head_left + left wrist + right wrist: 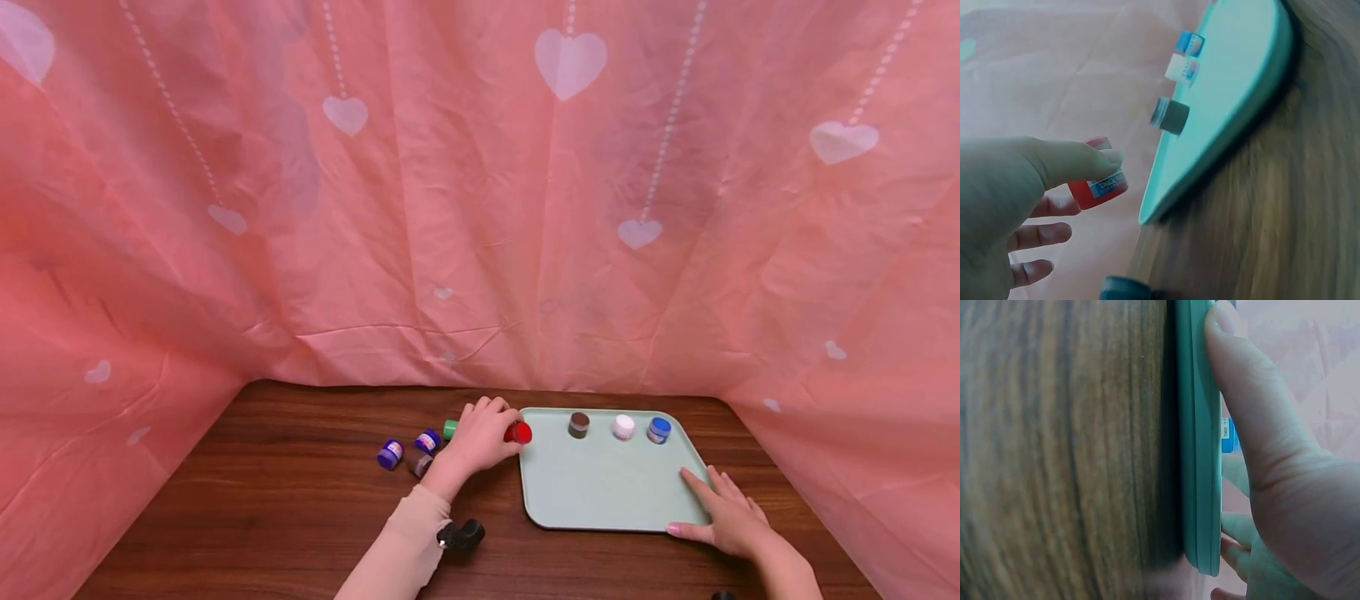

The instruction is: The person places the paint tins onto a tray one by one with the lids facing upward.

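My left hand (483, 435) pinches a small red paint jar (1099, 187) between thumb and fingers, by the left edge of a pale green tray (600, 500). A label shows on the jar's side in the left wrist view. On the tray, along its far side, stand a dark brown jar (578, 425), a white jar (623, 427) and a blue jar (659, 430). At the tray's near right corner rests my right hand (731, 517), fingers spread, the thumb on the rim.
Left of the tray on the wooden table (300, 500) lie two purple-blue jars (390, 454), a brown jar (419, 463) and a green-lidded jar (449, 429), partly hidden by my left hand. A pink curtain (480, 250) with hearts hangs behind and at both sides.
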`<state>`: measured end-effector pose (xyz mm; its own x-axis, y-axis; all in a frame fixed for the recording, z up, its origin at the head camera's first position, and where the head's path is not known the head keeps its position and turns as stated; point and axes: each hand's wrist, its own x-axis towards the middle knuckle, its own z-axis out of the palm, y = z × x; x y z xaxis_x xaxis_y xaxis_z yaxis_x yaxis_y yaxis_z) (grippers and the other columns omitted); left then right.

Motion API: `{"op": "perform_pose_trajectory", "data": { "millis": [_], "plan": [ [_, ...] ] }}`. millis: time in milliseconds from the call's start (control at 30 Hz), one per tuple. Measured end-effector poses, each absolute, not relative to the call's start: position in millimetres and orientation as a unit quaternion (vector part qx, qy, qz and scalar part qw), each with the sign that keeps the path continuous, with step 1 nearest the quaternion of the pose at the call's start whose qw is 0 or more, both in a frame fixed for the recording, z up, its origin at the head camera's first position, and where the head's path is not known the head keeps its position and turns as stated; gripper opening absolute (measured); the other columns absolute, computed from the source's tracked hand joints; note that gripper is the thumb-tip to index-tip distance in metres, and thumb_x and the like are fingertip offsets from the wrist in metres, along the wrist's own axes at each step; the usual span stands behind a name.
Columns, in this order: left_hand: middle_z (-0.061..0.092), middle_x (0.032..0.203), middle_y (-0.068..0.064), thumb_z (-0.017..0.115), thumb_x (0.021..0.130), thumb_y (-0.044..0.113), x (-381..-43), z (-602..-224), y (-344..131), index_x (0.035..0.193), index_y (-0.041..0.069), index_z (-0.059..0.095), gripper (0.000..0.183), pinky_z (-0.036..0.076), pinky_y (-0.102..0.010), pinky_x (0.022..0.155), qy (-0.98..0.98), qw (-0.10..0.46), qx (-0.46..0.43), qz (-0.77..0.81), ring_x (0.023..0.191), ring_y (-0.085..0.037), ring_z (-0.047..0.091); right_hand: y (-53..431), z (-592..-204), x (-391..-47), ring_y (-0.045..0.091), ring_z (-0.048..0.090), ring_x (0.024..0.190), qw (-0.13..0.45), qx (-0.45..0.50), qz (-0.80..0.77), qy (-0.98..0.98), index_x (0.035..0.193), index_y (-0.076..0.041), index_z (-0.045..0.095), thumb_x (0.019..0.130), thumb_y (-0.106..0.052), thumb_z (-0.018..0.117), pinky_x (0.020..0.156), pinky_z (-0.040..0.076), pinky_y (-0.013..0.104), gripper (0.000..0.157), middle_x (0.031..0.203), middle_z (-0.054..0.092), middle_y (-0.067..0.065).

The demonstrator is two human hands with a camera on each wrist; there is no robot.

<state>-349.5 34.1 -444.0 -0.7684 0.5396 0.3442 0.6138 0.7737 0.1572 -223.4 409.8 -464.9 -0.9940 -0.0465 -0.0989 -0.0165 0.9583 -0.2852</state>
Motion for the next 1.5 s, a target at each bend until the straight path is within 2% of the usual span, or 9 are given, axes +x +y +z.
{"op": "perform_pose_trajectory", "data": {
  "millis": [167,500,700,833,1000,1300,1500],
  "plan": [
    [0.062,0.11,0.001,0.074,0.082,0.041,-355,-442,46,0.115,0.024,0.068,0.038,0.039,-0.033,0.08,-0.934,0.117,-0.285,-0.183,0.102,-0.019,0.053,409,-465,-224,0.064,0.018,0.133,0.05,-0.017,-0.143,0.988,0.146,-0.001,0.035,0.078,-0.063,0.067,0.096,0.02,0.08,0.098,0.147,0.017,0.045],
    [0.065,0.112,-0.001,0.076,0.082,0.038,-365,-452,67,0.117,0.023,0.068,0.039,0.041,-0.042,0.087,-0.918,0.099,-0.21,-0.32,0.106,-0.023,0.055,409,-464,-221,0.064,0.018,0.133,0.05,-0.015,-0.145,0.988,0.146,0.0,0.035,0.078,-0.063,0.067,0.096,0.02,0.08,0.098,0.147,0.016,0.045],
    [0.066,0.111,-0.004,0.077,0.082,0.039,-366,-465,84,0.114,0.022,0.069,0.037,0.04,-0.044,0.086,-0.901,0.113,-0.163,-0.387,0.105,-0.026,0.054,411,-463,-217,0.064,0.017,0.133,0.05,-0.009,-0.145,0.988,0.146,0.0,0.035,0.078,-0.063,0.067,0.096,0.019,0.08,0.098,0.147,0.016,0.045],
    [0.068,0.111,-0.004,0.076,0.081,0.041,-365,-472,93,0.113,0.021,0.07,0.039,0.038,-0.042,0.084,-0.894,0.129,-0.136,-0.408,0.104,-0.026,0.054,412,-464,-215,0.064,0.018,0.132,0.045,-0.008,-0.143,0.989,0.146,-0.001,0.035,0.078,-0.063,0.068,0.096,0.02,0.08,0.098,0.147,0.017,0.045],
    [0.069,0.106,-0.004,0.079,0.08,0.036,-363,-479,98,0.11,0.018,0.071,0.036,0.038,-0.042,0.082,-0.886,0.14,-0.124,-0.424,0.1,-0.027,0.056,411,-466,-213,0.064,0.019,0.133,0.041,-0.01,-0.149,0.988,0.146,-0.001,0.036,0.077,-0.061,0.069,0.096,0.02,0.08,0.097,0.147,0.018,0.044],
    [0.069,0.105,-0.002,0.078,0.08,0.035,-365,-488,103,0.109,0.019,0.07,0.034,0.038,-0.042,0.084,-0.897,0.125,-0.121,-0.407,0.104,-0.027,0.057,407,-465,-212,0.063,0.019,0.133,0.038,-0.012,-0.148,0.988,0.145,-0.001,0.037,0.077,-0.061,0.069,0.097,0.02,0.079,0.097,0.147,0.018,0.044],
    [0.067,0.106,-0.007,0.08,0.079,0.031,-365,-491,106,0.109,0.017,0.071,0.035,0.039,-0.044,0.083,-0.897,0.121,-0.107,-0.412,0.103,-0.029,0.054,409,-464,-212,0.064,0.019,0.133,0.039,-0.009,-0.15,0.988,0.146,-0.001,0.037,0.077,-0.062,0.069,0.096,0.02,0.08,0.098,0.147,0.018,0.044]
  ]
}}
